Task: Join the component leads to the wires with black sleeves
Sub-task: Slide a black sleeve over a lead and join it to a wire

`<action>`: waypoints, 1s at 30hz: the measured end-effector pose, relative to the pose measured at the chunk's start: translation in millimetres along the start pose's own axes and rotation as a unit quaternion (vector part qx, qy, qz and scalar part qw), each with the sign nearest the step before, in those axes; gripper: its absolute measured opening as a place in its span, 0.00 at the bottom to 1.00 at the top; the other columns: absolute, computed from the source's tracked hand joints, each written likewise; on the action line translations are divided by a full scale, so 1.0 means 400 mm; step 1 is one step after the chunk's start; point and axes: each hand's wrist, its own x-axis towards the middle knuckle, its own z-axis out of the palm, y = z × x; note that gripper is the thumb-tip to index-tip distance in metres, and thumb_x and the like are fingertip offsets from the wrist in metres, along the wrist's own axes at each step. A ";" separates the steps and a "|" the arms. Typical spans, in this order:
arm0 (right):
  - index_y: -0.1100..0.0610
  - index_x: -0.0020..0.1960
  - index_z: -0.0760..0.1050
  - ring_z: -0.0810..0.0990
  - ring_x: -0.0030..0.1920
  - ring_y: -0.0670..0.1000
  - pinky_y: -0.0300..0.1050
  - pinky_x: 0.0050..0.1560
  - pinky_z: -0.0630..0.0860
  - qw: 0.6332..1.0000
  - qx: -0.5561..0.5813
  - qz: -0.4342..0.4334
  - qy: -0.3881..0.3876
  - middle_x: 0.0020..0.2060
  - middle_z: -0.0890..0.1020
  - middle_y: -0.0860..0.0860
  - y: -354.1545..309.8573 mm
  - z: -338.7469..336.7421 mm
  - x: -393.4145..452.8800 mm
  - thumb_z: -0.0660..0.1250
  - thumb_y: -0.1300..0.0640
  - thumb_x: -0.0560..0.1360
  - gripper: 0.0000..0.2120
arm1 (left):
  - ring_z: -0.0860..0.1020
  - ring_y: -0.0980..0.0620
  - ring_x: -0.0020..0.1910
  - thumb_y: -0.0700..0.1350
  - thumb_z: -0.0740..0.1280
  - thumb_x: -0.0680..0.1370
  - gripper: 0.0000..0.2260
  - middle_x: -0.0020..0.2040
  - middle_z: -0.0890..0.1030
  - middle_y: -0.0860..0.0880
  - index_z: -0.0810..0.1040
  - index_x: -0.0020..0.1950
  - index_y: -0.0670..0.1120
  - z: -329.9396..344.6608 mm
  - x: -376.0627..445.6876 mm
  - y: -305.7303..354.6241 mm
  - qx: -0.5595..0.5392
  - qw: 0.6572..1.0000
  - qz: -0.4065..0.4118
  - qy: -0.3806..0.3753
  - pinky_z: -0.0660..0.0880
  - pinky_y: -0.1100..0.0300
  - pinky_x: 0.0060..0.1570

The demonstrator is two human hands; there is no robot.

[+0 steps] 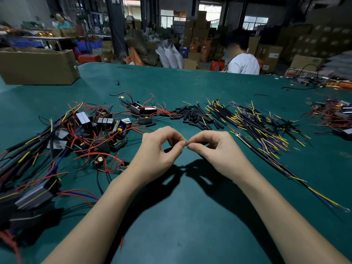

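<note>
My left hand (160,149) and my right hand (215,151) meet fingertip to fingertip above the green table (190,216). Between them they pinch a thin yellow wire end (186,141); how the ends lie together is hidden by the fingers. A dark piece, perhaps a sleeve, shows under my left fingers. Loose black sleeves (194,116) lie in a pile just beyond the hands. Sleeved yellow and purple wires (257,128) spread to the right. Components with red leads (106,128) are heaped at the left.
A cardboard box (38,67) stands at the far left of the table. More components (335,113) lie at the right edge. A person in a white shirt (243,63) sits beyond the far edge, amid stacked cartons.
</note>
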 end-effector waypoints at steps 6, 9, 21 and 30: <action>0.53 0.40 0.79 0.76 0.35 0.38 0.28 0.38 0.68 0.993 -0.107 -0.039 -0.012 0.33 0.80 0.43 -0.008 0.002 -0.003 0.71 0.60 0.72 0.04 | 0.75 0.54 0.42 0.48 0.65 0.74 0.05 0.38 0.77 0.54 0.77 0.40 0.50 0.009 -0.004 -0.004 0.058 0.998 0.019 -0.013 0.68 0.46 0.52; 0.55 0.45 0.77 0.77 0.42 0.47 0.41 0.42 0.69 0.959 -0.273 -0.079 -0.021 0.41 0.80 0.47 -0.015 0.014 -0.010 0.67 0.57 0.74 0.02 | 0.75 0.55 0.43 0.51 0.63 0.73 0.04 0.37 0.76 0.56 0.74 0.39 0.54 0.017 -0.009 -0.003 0.114 0.993 0.007 -0.009 0.62 0.53 0.50; 0.52 0.42 0.77 0.78 0.44 0.50 0.45 0.44 0.72 0.966 -0.257 -0.028 -0.027 0.40 0.81 0.47 -0.013 0.018 -0.013 0.67 0.54 0.73 0.02 | 0.74 0.56 0.48 0.47 0.64 0.76 0.03 0.42 0.75 0.57 0.74 0.47 0.55 0.009 -0.012 -0.004 0.241 0.968 0.028 -0.066 0.51 0.56 0.45; 0.54 0.36 0.78 0.75 0.30 0.41 0.33 0.35 0.71 0.992 -0.065 0.065 -0.084 0.30 0.81 0.49 -0.010 -0.018 0.001 0.68 0.61 0.74 0.09 | 0.77 0.48 0.37 0.43 0.70 0.73 0.02 0.35 0.77 0.52 0.79 0.41 0.49 0.008 -0.001 0.018 0.320 0.933 0.162 -0.011 0.59 0.51 0.49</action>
